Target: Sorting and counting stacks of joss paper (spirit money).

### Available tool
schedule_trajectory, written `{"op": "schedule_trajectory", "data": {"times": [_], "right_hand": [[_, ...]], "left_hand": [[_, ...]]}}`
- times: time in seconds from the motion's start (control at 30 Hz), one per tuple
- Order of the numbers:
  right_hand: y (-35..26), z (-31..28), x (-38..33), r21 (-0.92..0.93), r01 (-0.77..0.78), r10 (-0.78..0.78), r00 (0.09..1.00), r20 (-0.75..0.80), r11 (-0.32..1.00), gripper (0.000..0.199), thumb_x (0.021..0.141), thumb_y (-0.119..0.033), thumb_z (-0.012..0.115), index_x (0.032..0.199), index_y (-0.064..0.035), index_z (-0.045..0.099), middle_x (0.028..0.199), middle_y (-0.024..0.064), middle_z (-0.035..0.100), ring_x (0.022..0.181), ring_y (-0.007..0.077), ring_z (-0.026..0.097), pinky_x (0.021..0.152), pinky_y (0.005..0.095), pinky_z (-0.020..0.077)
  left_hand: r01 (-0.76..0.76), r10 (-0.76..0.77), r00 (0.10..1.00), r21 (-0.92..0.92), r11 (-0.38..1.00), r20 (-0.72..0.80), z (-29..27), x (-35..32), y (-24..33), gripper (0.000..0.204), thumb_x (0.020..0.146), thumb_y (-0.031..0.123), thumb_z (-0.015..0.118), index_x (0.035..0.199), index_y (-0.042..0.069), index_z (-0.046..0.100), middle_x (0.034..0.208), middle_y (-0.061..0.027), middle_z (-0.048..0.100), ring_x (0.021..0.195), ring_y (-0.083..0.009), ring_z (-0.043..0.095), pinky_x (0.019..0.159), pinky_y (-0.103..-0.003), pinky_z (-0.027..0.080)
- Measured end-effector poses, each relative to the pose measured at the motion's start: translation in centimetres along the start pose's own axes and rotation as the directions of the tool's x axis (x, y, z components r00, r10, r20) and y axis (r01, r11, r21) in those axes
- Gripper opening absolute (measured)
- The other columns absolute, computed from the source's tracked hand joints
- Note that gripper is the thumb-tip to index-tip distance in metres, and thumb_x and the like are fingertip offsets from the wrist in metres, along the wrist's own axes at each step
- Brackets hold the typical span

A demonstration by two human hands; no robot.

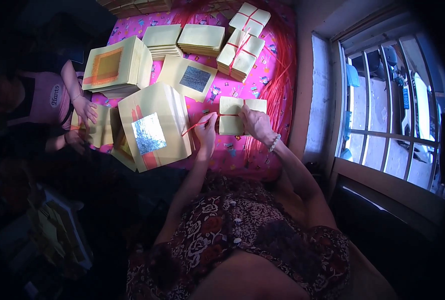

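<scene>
A small stack of pale yellow paper sheets [229, 127] lies in front of me with a red string [227, 115] running across its top. My left hand [206, 131] is closed in a pinch on the string at the stack's left side; a loose tail sticks out beyond the fingers. On top of the stack, my right hand [256, 124] has its fingers closed over the string near the middle, and its palm covers the right part of the paper. The fingertips' exact hold is partly hidden.
Tied paper bundles [241, 54] stand at the far right, near loose red strings [281, 80]. Left of me are a large paper stack with a silver square [155, 107] and another with an orange square [110, 65]. A co-worker's hands [85, 110] handle paper. A barred window [387, 120] is at right.
</scene>
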State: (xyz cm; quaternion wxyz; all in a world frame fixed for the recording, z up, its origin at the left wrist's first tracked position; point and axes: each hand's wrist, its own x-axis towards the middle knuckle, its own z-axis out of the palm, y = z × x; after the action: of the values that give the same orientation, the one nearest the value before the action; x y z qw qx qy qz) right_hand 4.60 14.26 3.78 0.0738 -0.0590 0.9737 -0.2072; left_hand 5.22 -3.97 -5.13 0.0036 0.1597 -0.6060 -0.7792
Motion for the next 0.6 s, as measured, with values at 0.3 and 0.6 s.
{"op": "schedule_trajectory", "data": {"times": [0.3,0.6], "right_hand": [[-1.1,0.7,-0.1,0.115,0.127,-0.109,0.982,-0.152,0.985,0.019,0.096,-0.024,0.053,0.092,-0.0057,0.052,0.065,0.0172,0.063,0.059,0.0351,0.064,0.054,0.0458,0.0502],[-1.6,1.9,0.0,0.113,0.065,-0.035,0.968,-0.247,0.991,0.018,0.095,-0.023,0.056,0.087,-0.0073,0.052,0.061,0.0152,0.061,0.053,0.0325,0.062,0.050,0.0424,0.0473]], "left_hand": [[0.091,-0.078,0.980,-0.058,0.994,0.185,1.4,0.4,1.2,0.054,0.083,0.000,0.070,0.132,0.004,0.047,0.123,-0.0111,0.056,0.109,-0.0167,0.056,0.091,-0.029,0.049],[0.439,-0.323,0.887,-0.384,0.812,0.331,0.7,1.3,1.2,0.052,0.088,-0.002,0.053,0.139,0.005,0.043,0.127,-0.0110,0.056,0.113,-0.0213,0.058,0.098,-0.033,0.046]]}}
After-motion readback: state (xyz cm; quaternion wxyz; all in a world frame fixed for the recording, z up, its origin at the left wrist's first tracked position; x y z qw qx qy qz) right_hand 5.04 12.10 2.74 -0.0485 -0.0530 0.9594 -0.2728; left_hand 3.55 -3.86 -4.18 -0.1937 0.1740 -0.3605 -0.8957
